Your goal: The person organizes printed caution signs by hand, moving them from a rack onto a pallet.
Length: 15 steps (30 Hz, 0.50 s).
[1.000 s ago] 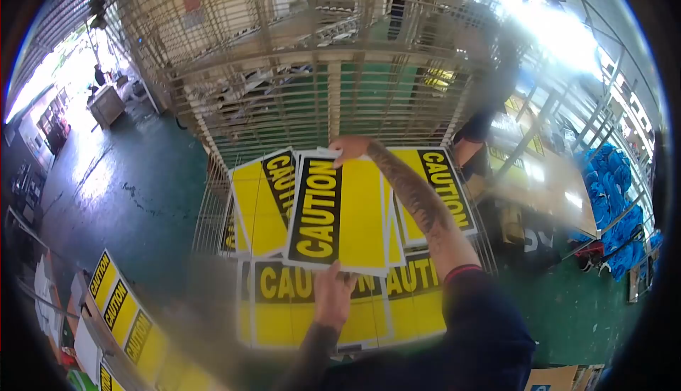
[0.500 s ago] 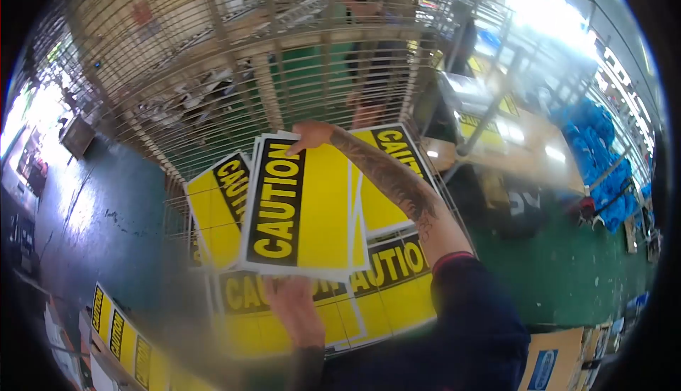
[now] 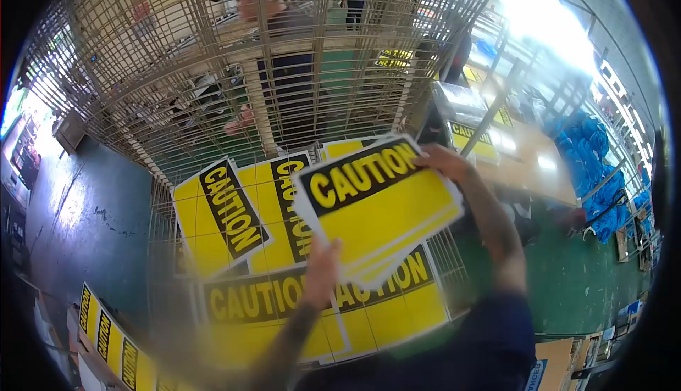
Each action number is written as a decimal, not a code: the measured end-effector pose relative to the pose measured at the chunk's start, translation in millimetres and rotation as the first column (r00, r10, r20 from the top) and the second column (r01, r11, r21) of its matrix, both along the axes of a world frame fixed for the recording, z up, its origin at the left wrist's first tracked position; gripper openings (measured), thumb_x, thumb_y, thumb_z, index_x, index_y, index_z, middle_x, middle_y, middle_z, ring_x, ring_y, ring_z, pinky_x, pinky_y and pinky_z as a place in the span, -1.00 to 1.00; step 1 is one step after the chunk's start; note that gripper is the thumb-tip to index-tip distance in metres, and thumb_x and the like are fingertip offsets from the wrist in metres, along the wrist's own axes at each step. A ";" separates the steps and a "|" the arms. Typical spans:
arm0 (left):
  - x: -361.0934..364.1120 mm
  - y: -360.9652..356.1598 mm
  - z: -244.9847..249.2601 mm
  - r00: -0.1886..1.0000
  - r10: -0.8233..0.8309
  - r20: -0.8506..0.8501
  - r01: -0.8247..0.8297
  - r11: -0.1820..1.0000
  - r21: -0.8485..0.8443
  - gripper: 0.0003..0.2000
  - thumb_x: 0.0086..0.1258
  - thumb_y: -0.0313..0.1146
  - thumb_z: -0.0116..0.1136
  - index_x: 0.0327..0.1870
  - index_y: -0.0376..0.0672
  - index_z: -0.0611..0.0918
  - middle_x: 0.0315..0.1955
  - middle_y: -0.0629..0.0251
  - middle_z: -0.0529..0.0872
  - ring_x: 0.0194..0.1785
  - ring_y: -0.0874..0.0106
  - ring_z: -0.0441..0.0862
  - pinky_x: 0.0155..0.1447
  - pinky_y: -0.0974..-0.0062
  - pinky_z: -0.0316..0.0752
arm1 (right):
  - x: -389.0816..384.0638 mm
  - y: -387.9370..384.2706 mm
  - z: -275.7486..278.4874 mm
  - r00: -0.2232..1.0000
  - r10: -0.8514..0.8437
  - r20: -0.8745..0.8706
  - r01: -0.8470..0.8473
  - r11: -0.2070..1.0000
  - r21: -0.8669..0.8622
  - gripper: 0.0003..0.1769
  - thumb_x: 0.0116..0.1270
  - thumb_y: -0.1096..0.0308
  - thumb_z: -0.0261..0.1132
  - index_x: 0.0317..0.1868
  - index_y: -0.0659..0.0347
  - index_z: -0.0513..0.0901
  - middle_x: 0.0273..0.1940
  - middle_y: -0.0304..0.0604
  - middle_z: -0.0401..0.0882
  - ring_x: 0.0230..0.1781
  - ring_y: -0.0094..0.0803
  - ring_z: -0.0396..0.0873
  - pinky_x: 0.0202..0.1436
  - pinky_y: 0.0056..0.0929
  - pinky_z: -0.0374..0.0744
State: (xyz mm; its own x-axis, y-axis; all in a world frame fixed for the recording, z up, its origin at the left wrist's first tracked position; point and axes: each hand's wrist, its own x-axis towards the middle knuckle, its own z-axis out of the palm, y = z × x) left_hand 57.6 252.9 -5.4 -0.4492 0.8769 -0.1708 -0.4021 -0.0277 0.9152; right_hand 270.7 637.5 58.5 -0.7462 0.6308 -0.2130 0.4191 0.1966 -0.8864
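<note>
Above the wire rack [image 3: 448, 253], the right hand [image 3: 447, 163] pinches stacked caution signs [image 3: 383, 214]; left hand [image 3: 323, 275]: grip unclear. Probably light, bendy, slippery: hold 2 opposite edges.

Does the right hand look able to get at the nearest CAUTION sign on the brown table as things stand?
Probably not: the right hand grips the held stack of signs by a corner, and the CAUTION sign lies farther off on the brown table, apparently beyond reach.

left hand [image 3: 323, 274] blurry, lower left sign [image 3: 259, 302] (behind it) partly out of sight
</note>
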 end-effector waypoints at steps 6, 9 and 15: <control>-132.6 142.3 2.9 0.352 -0.547 -0.759 0.410 0.819 -0.401 -0.50 0.61 -0.13 0.16 0.38 -0.33 0.56 0.12 0.05 0.75 0.26 0.22 0.67 0.41 0.29 0.52 | 91.3 -229.7 15.0 0.708 -0.599 -0.373 0.408 0.779 -0.477 -0.63 0.64 0.32 0.33 0.33 0.32 0.65 0.20 -0.05 0.79 0.08 -0.26 0.81 0.16 -0.22 0.80; -147.4 234.8 13.5 -0.134 -0.550 -0.824 0.431 0.717 -0.548 -0.47 0.53 0.01 0.13 0.26 -0.27 0.68 0.47 -0.19 0.45 0.62 -0.10 0.26 0.67 0.04 0.19 | 83.3 -274.4 -24.1 0.586 -0.730 -0.353 0.396 0.637 -0.661 -0.60 0.71 0.31 0.24 0.42 0.30 0.54 0.30 -0.07 0.71 0.22 -0.25 0.73 0.29 -0.19 0.73; -159.3 309.5 3.4 -0.168 -0.534 -0.828 0.355 0.751 -0.556 -0.51 0.35 0.06 0.26 0.01 -0.21 0.78 0.63 -0.17 0.30 0.66 -0.14 0.20 0.64 0.00 0.25 | 34.8 -277.4 -86.6 0.318 -0.859 -0.401 0.231 0.481 -0.846 -0.61 0.75 0.32 0.17 0.46 0.22 0.46 0.30 -0.14 0.66 0.27 -0.26 0.69 0.31 -0.19 0.72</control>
State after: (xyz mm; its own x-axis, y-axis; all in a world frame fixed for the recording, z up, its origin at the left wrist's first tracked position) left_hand -101.7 562.5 -2.0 0.2297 0.9650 -0.1267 0.8992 -0.1607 0.4069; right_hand 305.5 360.1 -28.1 -0.2871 0.9067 -0.3089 -0.6362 -0.4216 -0.6462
